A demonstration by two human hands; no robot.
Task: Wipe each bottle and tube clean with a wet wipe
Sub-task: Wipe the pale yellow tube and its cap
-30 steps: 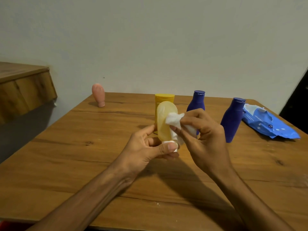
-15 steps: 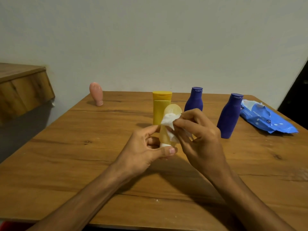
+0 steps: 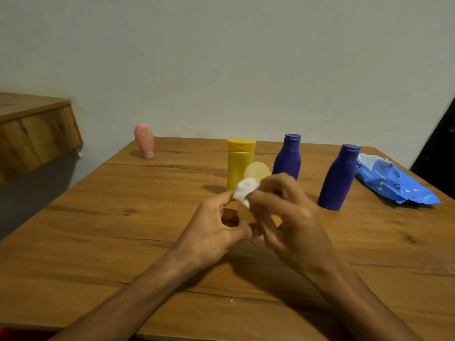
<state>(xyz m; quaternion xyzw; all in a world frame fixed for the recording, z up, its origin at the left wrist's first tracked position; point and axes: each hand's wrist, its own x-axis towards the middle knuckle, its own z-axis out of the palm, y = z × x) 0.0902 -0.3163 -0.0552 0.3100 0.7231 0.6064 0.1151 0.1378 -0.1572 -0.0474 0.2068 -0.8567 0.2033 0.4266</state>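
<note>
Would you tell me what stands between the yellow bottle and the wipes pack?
Two upright blue bottles, seen in the head view: the far bottle by the yellow bottle, the near bottle by the pack.

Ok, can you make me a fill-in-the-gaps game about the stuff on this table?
1. The right hand presses a white ___ on the pale tube.
2. The lone tube at the far left is ___.
3. Right of the yellow bottle stand ___ blue bottles.
Missing words: wipe; pink; two.
</note>
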